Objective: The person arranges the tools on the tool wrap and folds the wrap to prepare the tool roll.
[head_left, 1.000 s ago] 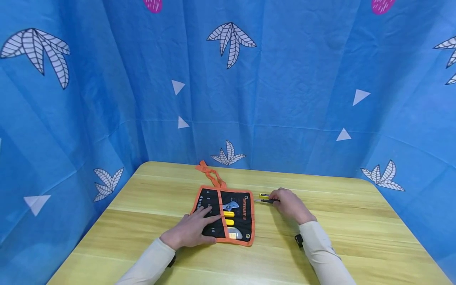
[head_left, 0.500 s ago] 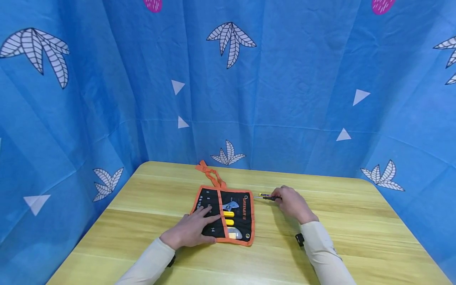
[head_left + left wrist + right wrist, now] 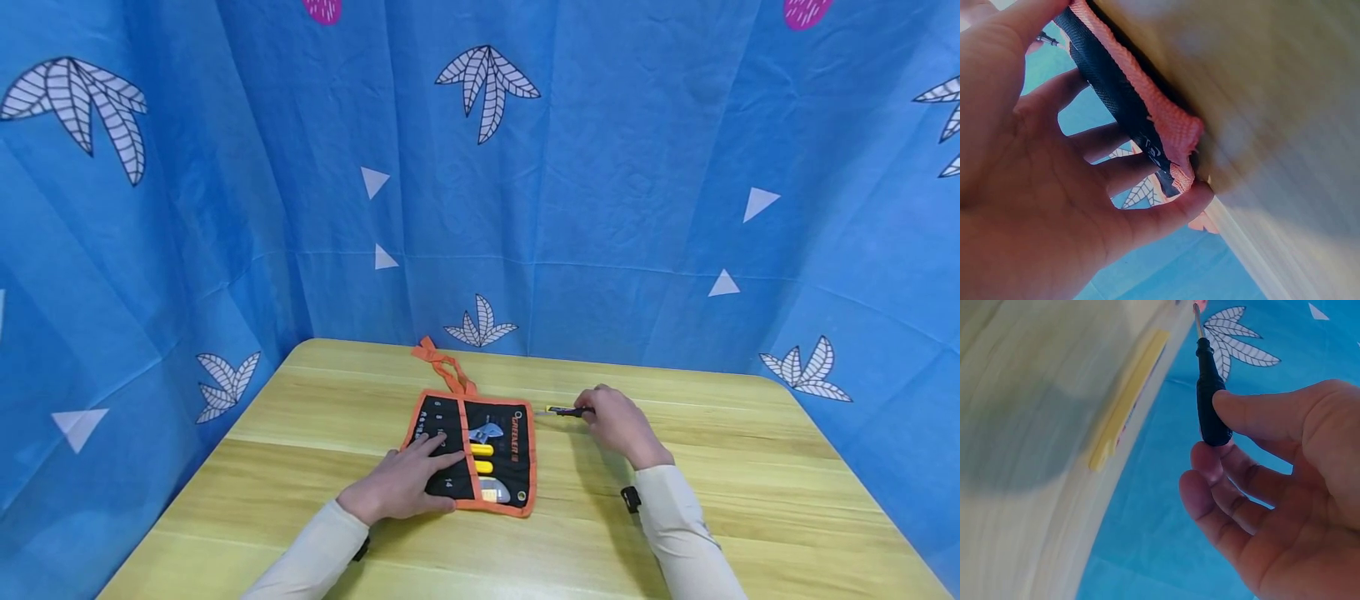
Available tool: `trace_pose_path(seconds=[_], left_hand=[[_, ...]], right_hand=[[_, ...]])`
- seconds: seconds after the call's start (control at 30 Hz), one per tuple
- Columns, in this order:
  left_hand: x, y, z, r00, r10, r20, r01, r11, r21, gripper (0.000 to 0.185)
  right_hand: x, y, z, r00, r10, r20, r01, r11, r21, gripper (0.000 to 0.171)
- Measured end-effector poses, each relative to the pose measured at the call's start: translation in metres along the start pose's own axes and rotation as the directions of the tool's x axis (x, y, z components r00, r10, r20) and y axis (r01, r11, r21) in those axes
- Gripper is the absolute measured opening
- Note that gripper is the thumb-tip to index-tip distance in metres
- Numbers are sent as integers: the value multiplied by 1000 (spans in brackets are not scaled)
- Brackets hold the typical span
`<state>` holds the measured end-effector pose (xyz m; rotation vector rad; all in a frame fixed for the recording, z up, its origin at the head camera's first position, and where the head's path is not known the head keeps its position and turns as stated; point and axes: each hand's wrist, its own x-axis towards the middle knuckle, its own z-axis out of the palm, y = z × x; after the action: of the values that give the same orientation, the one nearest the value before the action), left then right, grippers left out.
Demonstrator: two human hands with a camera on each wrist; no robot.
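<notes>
A black tool pouch (image 3: 533,467) with orange edging lies spread out on the table. My left hand (image 3: 408,483) rests on its left part, fingers spread over the numbered pockets; in the left wrist view the fingers (image 3: 1141,172) lie across the black fabric near the orange border. To the right of the pouch, my right hand (image 3: 618,423) pinches a small screwdriver by its black handle (image 3: 1210,403) between thumb and fingertips. The metal shaft points left, toward the pouch's upper right corner. In the right wrist view the screwdriver is raised off the tabletop.
An adjustable wrench (image 3: 486,433), two yellow handles (image 3: 483,467) and a grey-and-yellow tool (image 3: 493,490) show in the pouch pockets. A flat yellow strip-like thing (image 3: 1129,403) lies on the table near the screwdriver. Orange ties (image 3: 450,371) trail behind the pouch. A blue curtain (image 3: 637,208) surrounds the table.
My right hand has shifted slightly right and away from me with the screwdriver, which now overlaps the yellow thing in the head view. The left hand and pouch have stayed put.
</notes>
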<state>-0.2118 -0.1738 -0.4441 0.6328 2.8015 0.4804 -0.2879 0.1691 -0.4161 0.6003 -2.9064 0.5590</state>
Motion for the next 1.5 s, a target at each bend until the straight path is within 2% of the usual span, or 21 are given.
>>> trace_pose_path(seconds=[0.43, 0.7, 1.03, 1.5], left_hand=[[0, 0, 2, 1000, -14, -1, 14, 1000, -3, 75], [-1, -1, 0, 1000, -8, -2, 8, 1000, -4, 75], [0, -1, 2, 1000, -8, 0, 8, 1000, 18, 75], [0, 1, 0, 1000, -3, 1, 3, 1000, 11, 74]], right_hand=[[-2, -4, -1, 1000, 14, -18, -13, 998, 64, 18], [7, -16, 8, 999, -26, -23, 28, 996, 82, 17], [18, -29, 22, 999, -38, -12, 39, 993, 112, 15], [28, -42, 40, 1000, -13, 22, 9, 988, 155, 17]])
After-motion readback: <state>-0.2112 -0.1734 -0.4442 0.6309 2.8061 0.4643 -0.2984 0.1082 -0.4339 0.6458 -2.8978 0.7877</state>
